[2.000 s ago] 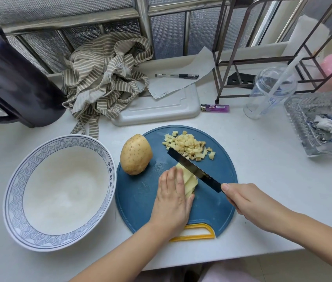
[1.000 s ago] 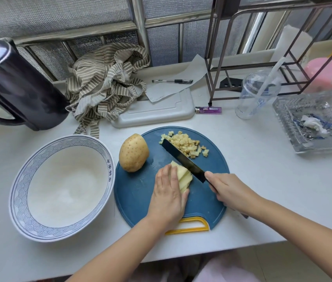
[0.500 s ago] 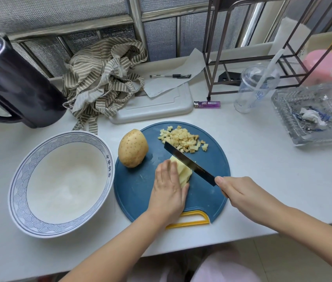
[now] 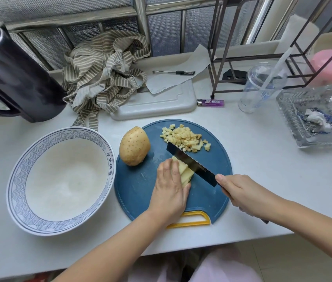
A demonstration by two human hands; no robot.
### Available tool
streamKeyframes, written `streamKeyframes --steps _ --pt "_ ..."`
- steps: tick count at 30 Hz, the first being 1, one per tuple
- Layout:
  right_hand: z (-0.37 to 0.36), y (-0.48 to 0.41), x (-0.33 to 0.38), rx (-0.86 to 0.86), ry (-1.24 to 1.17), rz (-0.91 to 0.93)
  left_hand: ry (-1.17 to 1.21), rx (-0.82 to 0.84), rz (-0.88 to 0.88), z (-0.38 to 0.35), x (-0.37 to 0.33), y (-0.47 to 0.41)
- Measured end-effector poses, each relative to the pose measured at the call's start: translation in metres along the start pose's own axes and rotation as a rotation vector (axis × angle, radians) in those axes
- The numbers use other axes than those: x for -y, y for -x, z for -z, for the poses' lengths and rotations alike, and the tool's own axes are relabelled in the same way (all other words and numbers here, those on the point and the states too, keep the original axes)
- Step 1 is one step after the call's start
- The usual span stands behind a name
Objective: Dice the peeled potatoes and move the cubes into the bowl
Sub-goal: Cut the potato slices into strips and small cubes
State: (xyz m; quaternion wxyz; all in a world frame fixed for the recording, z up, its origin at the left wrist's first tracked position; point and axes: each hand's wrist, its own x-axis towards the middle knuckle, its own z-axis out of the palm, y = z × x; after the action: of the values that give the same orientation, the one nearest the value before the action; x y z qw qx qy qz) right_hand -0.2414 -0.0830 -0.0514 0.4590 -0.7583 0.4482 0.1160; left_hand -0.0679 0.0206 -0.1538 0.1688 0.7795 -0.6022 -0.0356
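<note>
Potato slices [image 4: 185,172] on blue board [image 4: 138,192], white counter [image 4: 273,169] by window [image 4: 165,27]; left hand [image 4: 170,193] flat atop, right hand [image 4: 241,193] around knife [image 4: 189,162].

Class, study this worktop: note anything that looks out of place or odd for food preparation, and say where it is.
A purple lighter lies just beyond the blue cutting board, and a glass tray at the right holds what looks like ash and a crumpled tissue: odd beside food. Nothing looks spilled.

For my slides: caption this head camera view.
Left hand steadies potato slices on the board, right hand holds the knife to them; cubes piled behind, bowl empty.
</note>
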Motion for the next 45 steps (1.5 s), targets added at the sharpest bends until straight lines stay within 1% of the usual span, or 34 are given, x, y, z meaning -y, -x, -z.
streamKeyframes --steps 11,16,24,29,35,39,45 --pt "-0.009 -0.006 -0.001 -0.018 0.052 0.051 0.022 0.017 0.001 -0.003 0.002 -0.001" --pt "-0.016 -0.019 0.005 -0.024 0.076 0.047 0.035 0.007 -0.020 -0.001 0.002 -0.001" --pt "-0.019 -0.044 0.029 -0.095 0.057 0.117 0.042 0.017 -0.004 0.001 0.000 -0.002" --pt "-0.016 -0.034 0.018 -0.065 -0.177 0.053 0.055 0.007 0.010 0.002 -0.001 0.000" --pt "0.001 0.001 0.018 -0.052 -0.273 0.006 0.050 0.004 0.032 0.000 0.000 0.001" --pt "0.002 0.013 0.019 -0.027 -0.261 -0.017 0.074 -0.015 0.026 -0.001 0.000 0.001" --pt "-0.001 0.014 0.018 -0.042 -0.183 -0.030 0.093 -0.037 0.028 0.000 0.000 0.001"
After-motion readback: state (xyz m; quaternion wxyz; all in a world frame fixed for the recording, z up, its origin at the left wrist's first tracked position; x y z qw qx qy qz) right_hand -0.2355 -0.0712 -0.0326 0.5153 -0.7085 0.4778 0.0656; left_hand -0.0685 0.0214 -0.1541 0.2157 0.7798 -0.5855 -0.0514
